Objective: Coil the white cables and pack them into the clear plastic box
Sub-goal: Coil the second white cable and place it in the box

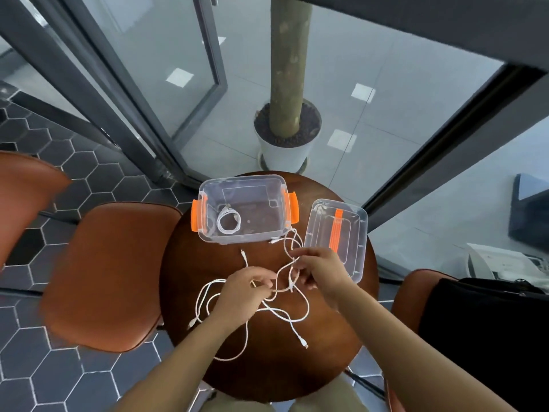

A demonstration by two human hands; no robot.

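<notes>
A clear plastic box (pixel 208 185) with orange latches stands open at the far side of the round wooden table (pixel 267 370). One coiled white cable (pixel 228 223) lies inside it at the left. Loose white cables (pixel 292 318) lie tangled on the table in front of the box. My left hand (pixel 245 295) pinches a strand of the tangle at its fingertips. My right hand (pixel 319 270) grips a strand just to the right, fingers closed on it. A cable end (pixel 243 254) lies free between the hands and the box.
The box's clear lid (pixel 356 230) with an orange handle lies to the right of the box, near my right hand. Orange-brown chairs (pixel 110 272) stand left and right of the table. A white potted trunk (pixel 286 147) stands behind the table by glass panels.
</notes>
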